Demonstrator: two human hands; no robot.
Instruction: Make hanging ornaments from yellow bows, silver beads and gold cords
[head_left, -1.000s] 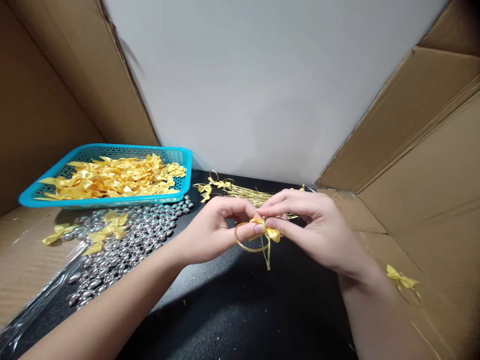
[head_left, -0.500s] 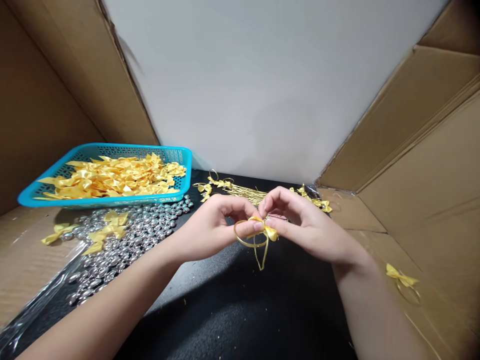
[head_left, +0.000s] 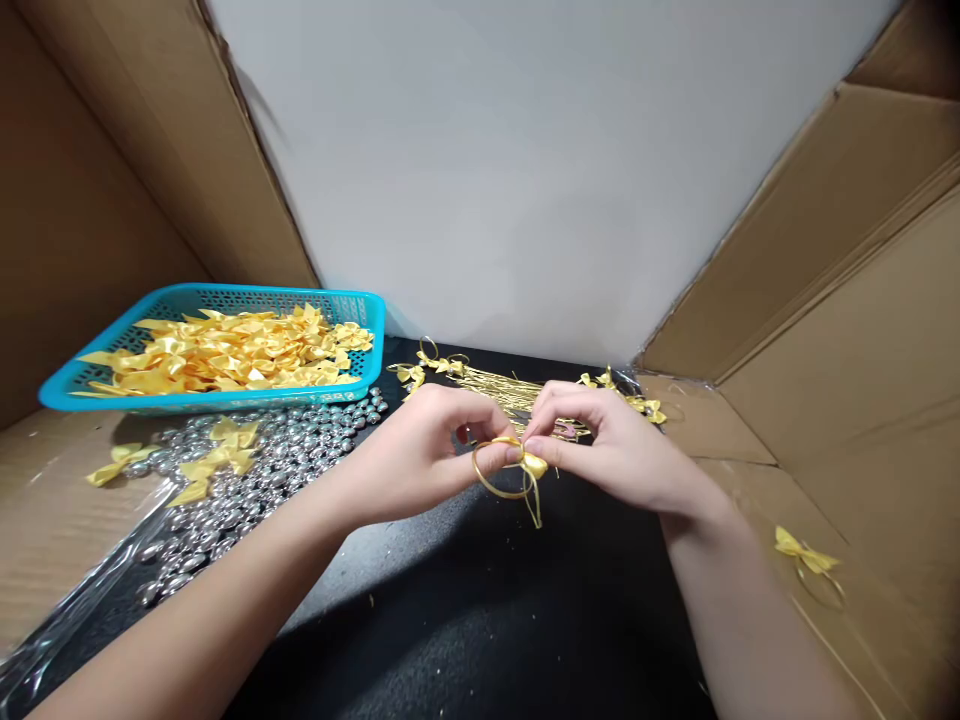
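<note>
Over the black table my left hand [head_left: 457, 445] is closed, thumb and fingers pinching a yellow ribbon bow [head_left: 534, 465]. From the bow hangs a gold cord loop [head_left: 495, 490], which curves around my left thumb, and a thinner strand dangles below. My right hand [head_left: 592, 440] is closed too, its thumb and index finger pinching the bow from the right. The fingertips of both hands nearly meet and hide the bow's middle. Just behind my hands lies a bundle of gold cords [head_left: 502, 390].
A blue basket [head_left: 379, 345] full of yellow bows [head_left: 240, 350] stands at the left. Shiny silver beads [head_left: 285, 470] spread before it, with a few bows on top. At right, a looped bow [head_left: 806, 550] lies on cardboard. Cardboard panels [head_left: 847, 240] and a white wall [head_left: 480, 180] enclose the table.
My right fingers have closed down and forward onto the bow. The dangling strand has swung slightly right and hangs a bit higher. The left hand keeps its pinch.
</note>
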